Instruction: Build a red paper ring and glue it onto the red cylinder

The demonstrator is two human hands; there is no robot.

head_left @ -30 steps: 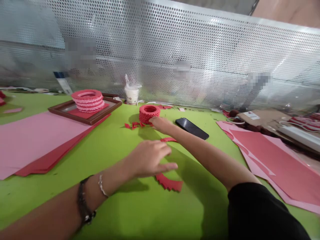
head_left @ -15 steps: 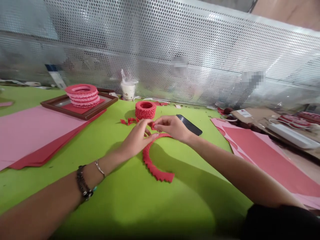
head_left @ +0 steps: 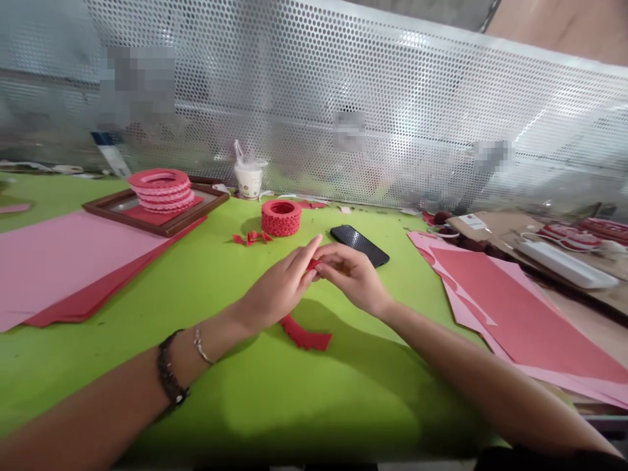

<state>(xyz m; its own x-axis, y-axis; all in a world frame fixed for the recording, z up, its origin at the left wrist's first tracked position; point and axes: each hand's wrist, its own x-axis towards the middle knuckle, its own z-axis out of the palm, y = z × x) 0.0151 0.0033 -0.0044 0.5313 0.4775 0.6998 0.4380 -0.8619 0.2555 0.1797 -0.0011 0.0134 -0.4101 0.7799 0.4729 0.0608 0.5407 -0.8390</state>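
My left hand (head_left: 279, 288) and right hand (head_left: 350, 275) meet fingertip to fingertip over the green table (head_left: 245, 392), and between them I pinch a small red piece (head_left: 313, 263). Only a sliver of it shows between my fingers, so I cannot tell its shape. Both hands are closed on it, thumbs and forefingers pressed together, the left fingers stretched long over the top.

Just below the pinch, under my left palm, a toothed red strip (head_left: 304, 335) lies on the table; part of it is hidden by the hand, and I cannot tell whether it joins the piece I hold. Just beyond my right hand lies a black phone (head_left: 360, 244). Farther beyond the pinch, a little to the left, stands a red ring (head_left: 281, 217), with red scraps (head_left: 251, 238) beside it. Farther out stands a paper cup (head_left: 248, 178). Well to the left, a brown tray (head_left: 161, 222) carries a stack of pink rings (head_left: 160, 190), with pink sheets (head_left: 63, 258) nearer me. Well to the right lie red sheets (head_left: 520, 314).
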